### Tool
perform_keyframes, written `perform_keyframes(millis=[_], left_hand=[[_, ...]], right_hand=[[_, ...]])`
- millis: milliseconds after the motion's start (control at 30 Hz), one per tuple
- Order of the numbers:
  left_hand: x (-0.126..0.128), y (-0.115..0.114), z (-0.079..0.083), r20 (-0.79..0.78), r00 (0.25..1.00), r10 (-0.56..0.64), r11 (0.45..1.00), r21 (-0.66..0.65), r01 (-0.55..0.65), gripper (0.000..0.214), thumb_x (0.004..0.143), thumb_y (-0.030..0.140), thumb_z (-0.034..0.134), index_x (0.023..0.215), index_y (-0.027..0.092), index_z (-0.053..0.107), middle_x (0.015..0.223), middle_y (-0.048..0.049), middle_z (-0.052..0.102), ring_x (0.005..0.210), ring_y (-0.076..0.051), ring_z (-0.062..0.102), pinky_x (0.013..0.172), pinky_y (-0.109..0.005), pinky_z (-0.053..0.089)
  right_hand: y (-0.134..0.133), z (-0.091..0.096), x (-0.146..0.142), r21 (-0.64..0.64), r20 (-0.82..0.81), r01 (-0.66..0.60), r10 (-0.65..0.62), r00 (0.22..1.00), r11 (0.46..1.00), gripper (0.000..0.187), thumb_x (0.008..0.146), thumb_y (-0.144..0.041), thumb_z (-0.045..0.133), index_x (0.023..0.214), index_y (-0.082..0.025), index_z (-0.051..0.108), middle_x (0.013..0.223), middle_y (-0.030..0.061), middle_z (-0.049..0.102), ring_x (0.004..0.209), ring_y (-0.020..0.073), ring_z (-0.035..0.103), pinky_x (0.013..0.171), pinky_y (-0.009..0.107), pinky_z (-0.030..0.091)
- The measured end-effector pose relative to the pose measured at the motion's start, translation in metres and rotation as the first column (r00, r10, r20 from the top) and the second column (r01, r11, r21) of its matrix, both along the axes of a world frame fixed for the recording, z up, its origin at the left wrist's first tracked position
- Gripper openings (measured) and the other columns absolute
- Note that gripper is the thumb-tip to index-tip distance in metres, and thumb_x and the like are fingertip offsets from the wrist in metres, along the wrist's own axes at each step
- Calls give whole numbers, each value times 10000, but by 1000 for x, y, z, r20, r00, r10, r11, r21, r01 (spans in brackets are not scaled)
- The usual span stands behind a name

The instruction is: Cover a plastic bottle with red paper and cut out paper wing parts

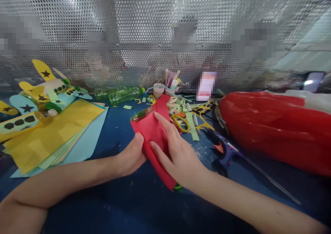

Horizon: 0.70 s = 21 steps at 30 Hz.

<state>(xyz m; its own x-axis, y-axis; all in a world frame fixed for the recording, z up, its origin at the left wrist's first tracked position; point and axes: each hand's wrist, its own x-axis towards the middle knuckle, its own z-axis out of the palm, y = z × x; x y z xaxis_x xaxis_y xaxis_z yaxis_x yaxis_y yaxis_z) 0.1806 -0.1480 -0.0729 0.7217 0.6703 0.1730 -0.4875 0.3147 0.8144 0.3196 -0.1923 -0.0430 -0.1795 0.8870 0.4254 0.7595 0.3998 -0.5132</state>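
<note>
Hands are pressing a red paper sheet [148, 128] round a green bottle [141, 114] on the worktop [124, 199]: right hand [177, 153] lying open and flat, left hand [130, 156] thumbing its edge, fingers hidden, grip unclear. Paper is covering most of the bottle. Stacked yellow sheets [51, 134] are lying left, glue gun [227, 151] right.

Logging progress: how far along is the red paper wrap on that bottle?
Done: red paper covers most of the bottle; only its green ends show. In hand: right hand lies flat on the paper, left hand thumb pins its edge. Left: seam looks unfixed; glue gun lies apart, untouched.
</note>
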Motion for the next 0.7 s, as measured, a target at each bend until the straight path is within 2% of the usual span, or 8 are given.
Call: perform_keyframes(millis=[200, 367, 433, 600, 700], left_hand=[[1, -5, 3, -25, 997, 72, 996, 49, -71, 785, 786, 706, 501, 1419, 253, 400, 1455, -130, 449, 1412, -328, 292, 1138, -503, 281], [1, -6, 3, 22, 997, 69, 991, 114, -71, 731, 818, 657, 518, 1417, 254, 406, 1467, -125, 428, 1415, -319, 287, 1136, -487, 296], [1, -6, 3, 28, 998, 63, 990, 125, -66, 737, 820, 656, 517, 1421, 244, 403, 1472, -131, 418, 1420, -321, 273, 1146, -488, 278], [-1, -8, 5, 11, 998, 62, 994, 93, -63, 717, 845, 632, 505, 1435, 247, 375, 1473, -142, 416, 1423, -323, 266, 1150, -510, 254], [0, -8, 4, -31, 997, 74, 997, 8, -73, 752, 828, 633, 535, 1439, 229, 363, 1460, -159, 429, 1416, -333, 279, 1147, -521, 249]], right_hand=[[-1, 3, -3, 122, 50, 21, -27, 998, 992, 575, 947, -318, 402, 1484, -196, 237, 1401, 185, 441, 1219, 318, 532, 879, 472, 563], [-6, 4, -5, 212, 143, 12, -43, 989, 977, 401, 941, -276, 417, 1334, -281, 493, 1418, 179, 383, 1114, 324, 597, 724, 461, 601], [-8, 4, -4, 236, 201, -5, -44, 979, 972, 392, 932, -253, 428, 1305, -312, 538, 1433, 174, 358, 1134, 339, 581, 706, 459, 602], [-10, 4, -3, 243, 255, -28, -36, 966, 970, 474, 923, -238, 436, 1370, -392, 479, 1450, 144, 337, 1252, 392, 469, 796, 539, 569], [-9, 3, -4, 145, 209, -41, 10, 978, 989, 498, 924, -227, 413, 1408, -347, 439, 1465, 155, 290, 1318, 386, 392, 912, 579, 509]])
